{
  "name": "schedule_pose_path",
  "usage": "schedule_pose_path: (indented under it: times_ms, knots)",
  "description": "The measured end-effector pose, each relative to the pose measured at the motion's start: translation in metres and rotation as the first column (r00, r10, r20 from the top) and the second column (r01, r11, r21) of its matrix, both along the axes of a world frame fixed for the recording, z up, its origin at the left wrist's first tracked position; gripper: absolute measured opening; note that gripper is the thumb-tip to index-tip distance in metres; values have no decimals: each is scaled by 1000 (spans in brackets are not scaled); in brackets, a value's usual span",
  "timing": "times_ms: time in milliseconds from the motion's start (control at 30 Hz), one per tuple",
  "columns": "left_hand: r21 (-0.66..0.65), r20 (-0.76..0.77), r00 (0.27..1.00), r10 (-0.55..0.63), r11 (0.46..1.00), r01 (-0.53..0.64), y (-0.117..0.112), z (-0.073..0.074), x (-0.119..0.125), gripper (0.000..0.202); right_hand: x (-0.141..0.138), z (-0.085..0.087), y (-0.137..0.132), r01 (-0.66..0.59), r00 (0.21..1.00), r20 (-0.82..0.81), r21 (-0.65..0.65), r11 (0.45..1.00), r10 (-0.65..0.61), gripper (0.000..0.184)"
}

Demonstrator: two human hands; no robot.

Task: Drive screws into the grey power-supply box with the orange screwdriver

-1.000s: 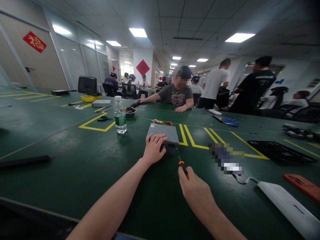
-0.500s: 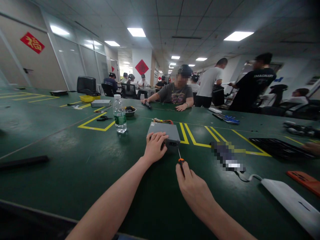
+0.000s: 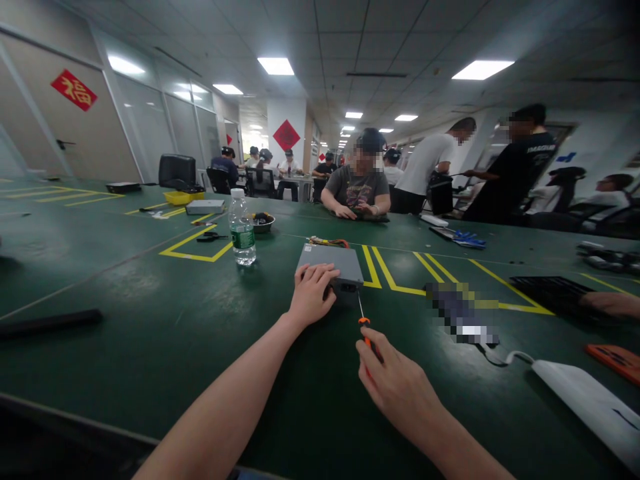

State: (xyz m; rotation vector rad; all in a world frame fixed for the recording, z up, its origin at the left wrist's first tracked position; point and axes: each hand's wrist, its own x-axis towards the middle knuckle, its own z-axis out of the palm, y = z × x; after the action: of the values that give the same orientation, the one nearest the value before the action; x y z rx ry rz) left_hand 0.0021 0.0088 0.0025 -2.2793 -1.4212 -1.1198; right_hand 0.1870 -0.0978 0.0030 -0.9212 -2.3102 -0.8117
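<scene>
A grey metal computer power supply [image 3: 337,260] lies on the green table, its bundle of coloured cables [image 3: 327,243] at the far side. My left hand [image 3: 315,293] grips its near left corner, fingers over the top and thumb at the front face. In my right hand [image 3: 390,363] is a screwdriver [image 3: 365,325] with an orange and black handle, held in closed fingers. Its thin shaft points up and away, and the tip is at the near right end of the power supply. Whether the tip sits in a screw is too small to tell.
A water bottle [image 3: 243,230] stands left of the power supply, near a metal bowl [image 3: 263,223]. At right lie a blurred-out device [image 3: 457,312], a white power bank [image 3: 585,407] and an orange phone [image 3: 617,360]. Another person's hand [image 3: 607,303] touches a black panel [image 3: 550,293].
My right hand has shifted on the screwdriver, showing more of its handle. The person opposite has drawn their hands together. A co-worker's hand at right has come further into view.
</scene>
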Motion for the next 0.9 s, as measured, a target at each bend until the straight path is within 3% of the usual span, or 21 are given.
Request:
schedule_pose_path:
  times_ms: [167, 300, 433, 667, 800, 900]
  knots:
    - [5, 1, 1000, 6, 1000, -6, 0, 0, 0, 35, 10, 4, 4, 55, 998, 18, 142, 988, -58, 23]
    - [1, 7, 1000, 12, 1000, -12, 0, 0, 1, 36, 10, 4, 8, 1, 999, 39, 180, 984, -8, 21]
    - [-3, 11, 1000, 9, 1000, -9, -1, 0, 1, 37, 5, 1, 7, -72, 997, -2, 62, 995, 72, 15]
    - [0, 22, 1000, -2, 1000, 2, -1, 0, 1, 36, 0, 5, -1, -124, 992, -65, -228, 966, 112, 27]
    - [-1, 22, 1000, -10, 1000, 10, 0, 0, 1, 36, 3, 9, 2, -207, 978, -38, -109, 972, 204, 25]
    - [-5, 15, 1000, -5, 1000, 5, 0, 0, 1, 37, 8, 10, 6, -242, 964, -119, -31, 970, 237, 23]
